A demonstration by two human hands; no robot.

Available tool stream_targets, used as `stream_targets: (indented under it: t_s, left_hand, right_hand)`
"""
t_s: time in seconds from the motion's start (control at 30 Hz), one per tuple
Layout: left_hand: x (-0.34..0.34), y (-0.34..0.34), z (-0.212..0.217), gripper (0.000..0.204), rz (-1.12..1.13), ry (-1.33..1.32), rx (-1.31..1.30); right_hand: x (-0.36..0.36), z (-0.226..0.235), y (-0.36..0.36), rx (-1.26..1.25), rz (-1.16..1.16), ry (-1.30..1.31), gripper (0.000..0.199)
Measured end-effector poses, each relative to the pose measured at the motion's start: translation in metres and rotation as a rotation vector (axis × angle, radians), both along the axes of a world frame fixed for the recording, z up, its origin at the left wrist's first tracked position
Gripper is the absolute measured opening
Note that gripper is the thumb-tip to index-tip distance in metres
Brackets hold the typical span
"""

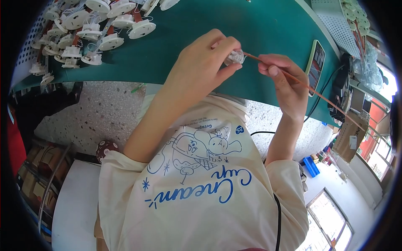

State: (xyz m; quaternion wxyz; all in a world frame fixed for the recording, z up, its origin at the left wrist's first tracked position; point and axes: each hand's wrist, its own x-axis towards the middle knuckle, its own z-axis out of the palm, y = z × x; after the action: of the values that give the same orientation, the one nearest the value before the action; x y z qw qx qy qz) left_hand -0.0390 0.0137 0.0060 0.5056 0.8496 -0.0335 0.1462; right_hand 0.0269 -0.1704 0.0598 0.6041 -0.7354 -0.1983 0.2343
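Note:
A small white and clear plastic part (235, 57) is held over the green table between the thumb and fingers of my left hand (201, 62). Much of it is hidden by those fingers. From its right side comes a long, thin reddish-brown strip (322, 95), like a flat cable. My right hand (288, 81) pinches this strip between thumb and fingers a short way from the part. Beyond that hand the strip's long end runs down to the right, past the table edge.
Several white round plastic parts with brown strips (90, 31) lie heaped at the far left. A phone (316, 62) rests near the right edge of the green table (167, 39). Perforated trays stand at both sides, and a cardboard box (354, 136) sits beyond the right edge.

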Motion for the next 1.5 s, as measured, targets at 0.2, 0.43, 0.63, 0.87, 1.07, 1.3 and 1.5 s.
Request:
stream_targets:
  t_s: [0.2, 0.43, 0.63, 0.87, 1.07, 1.3, 1.5]
  left_hand:
    - [0.0, 0.003, 0.002, 0.026, -0.042, -0.006, 0.01]
    - [-0.001, 0.002, 0.001, 0.024, -0.012, 0.038, -0.048]
    - [0.001, 0.001, -0.002, 0.028, 0.003, -0.076, 0.018]
    - [0.0, -0.001, -0.001, 0.036, 0.01, -0.032, 0.044]
    - [0.0, -0.001, 0.0, 0.036, 0.011, -0.083, 0.044]
    - [0.0, -0.002, -0.002, 0.038, 0.028, -0.088, 0.009]
    - [-0.001, -0.002, -0.001, 0.038, 0.029, -0.067, -0.005]
  right_hand:
    - [0.001, -0.004, -0.001, 0.039, -0.055, -0.025, 0.018]
    - [0.0, -0.002, 0.005, -0.083, -0.053, -0.098, 0.016]
    - [0.005, 0.005, 0.011, -0.15, -0.013, -0.188, 0.015]
    - [0.012, 0.009, 0.014, -0.287, 0.069, -0.144, 0.011]
    - [0.018, 0.011, 0.024, -0.365, 0.129, -0.265, 0.012]
    - [0.019, 0.013, 0.028, -0.407, 0.156, -0.324, 0.011]
    - [0.013, 0.018, 0.035, -0.459, 0.123, -0.345, 0.01]
